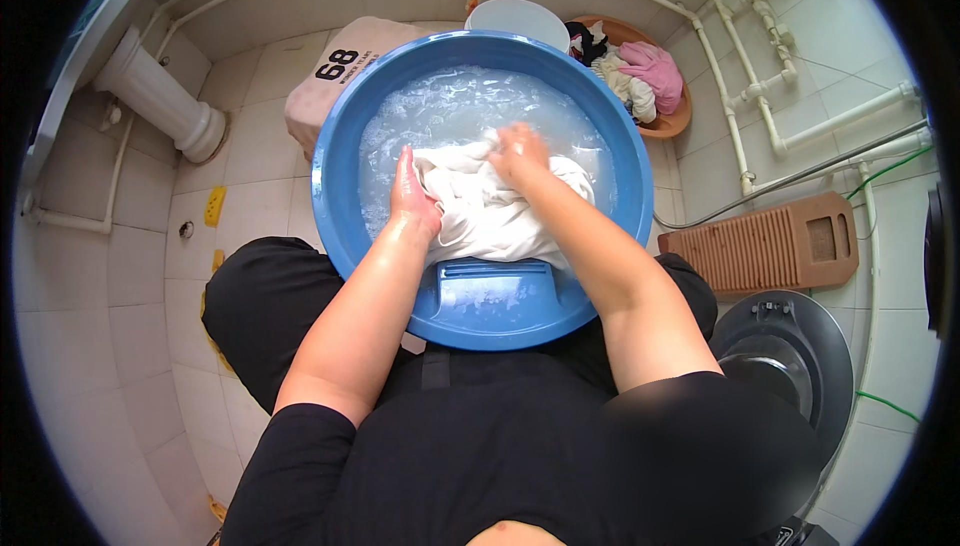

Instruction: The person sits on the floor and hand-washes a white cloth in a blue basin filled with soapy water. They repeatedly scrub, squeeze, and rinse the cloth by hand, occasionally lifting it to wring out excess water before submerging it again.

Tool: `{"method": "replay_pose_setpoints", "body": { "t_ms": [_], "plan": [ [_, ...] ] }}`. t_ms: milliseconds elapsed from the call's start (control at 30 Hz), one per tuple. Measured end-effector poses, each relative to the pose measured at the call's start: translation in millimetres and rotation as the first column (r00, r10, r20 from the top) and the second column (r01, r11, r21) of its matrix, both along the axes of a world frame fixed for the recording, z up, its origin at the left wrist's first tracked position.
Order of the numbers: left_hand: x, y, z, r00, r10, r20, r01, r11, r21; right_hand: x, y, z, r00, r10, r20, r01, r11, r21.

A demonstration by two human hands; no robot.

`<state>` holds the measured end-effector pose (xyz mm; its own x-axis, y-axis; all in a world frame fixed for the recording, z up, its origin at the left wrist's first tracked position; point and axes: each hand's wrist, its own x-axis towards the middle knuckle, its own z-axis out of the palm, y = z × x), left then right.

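White cloth (490, 218), left hand (415, 194) flat alongside, right hand (521, 154) blurred, hold unclear; black-lettered cover (345, 68) beyond.

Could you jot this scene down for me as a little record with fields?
Container: blue tub
Inside: sudsy water, bunched white cloth
Left grip: against the cloth's left side
Right grip: at the cloth's far side, blurred
Right of tub: brown washboard
Beyond tub: white bucket, orange-brown basin of clothes

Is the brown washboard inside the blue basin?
No, the brown washboard is outside, to the right of the blue basin.
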<state>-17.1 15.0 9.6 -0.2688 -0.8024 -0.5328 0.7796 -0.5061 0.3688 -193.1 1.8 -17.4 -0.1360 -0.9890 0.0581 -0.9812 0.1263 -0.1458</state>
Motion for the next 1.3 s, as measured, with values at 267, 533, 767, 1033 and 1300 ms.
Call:
{"method": "replay_pose_setpoints", "body": {
  "t_ms": [267, 533, 767, 1033, 1300],
  "plan": [
    [15.1, 3.6, 4.6, 0.977, -0.201, -0.074, 0.2, 0.979, -0.027, 109.8, 73.7, 86.6, 0.598, 0.656, 0.46, -0.374, 0.736, -0.565],
    [-13.6, 15.7, 19.3, 0.971, -0.237, -0.015, 0.237, 0.971, 0.02, 71.1, 32.7, 48.0, 0.839, 0.315, 0.444, -0.046, 0.854, -0.519],
    [13.4, 7.8, -52.4, 0.862, -0.348, -0.369, 0.268, 0.93, -0.251, 111.2, 71.0, 76.0, 0.678, 0.582, 0.449, -0.243, 0.754, -0.61],
    [-0.5, 8.3, 28.0, 0.998, 0.045, 0.038, -0.049, 0.991, 0.121, 7.5, -19.4, -1.2, 0.743, 0.0, 0.669, 0.171, 0.967, -0.189],
    [6.1, -7.3, -7.8, 0.983, 0.166, 0.083, -0.178, 0.968, 0.176, -17.0, -4.0, 13.2, 0.991, -0.121, 0.051, 0.104, 0.959, 0.262]
  ]
}}
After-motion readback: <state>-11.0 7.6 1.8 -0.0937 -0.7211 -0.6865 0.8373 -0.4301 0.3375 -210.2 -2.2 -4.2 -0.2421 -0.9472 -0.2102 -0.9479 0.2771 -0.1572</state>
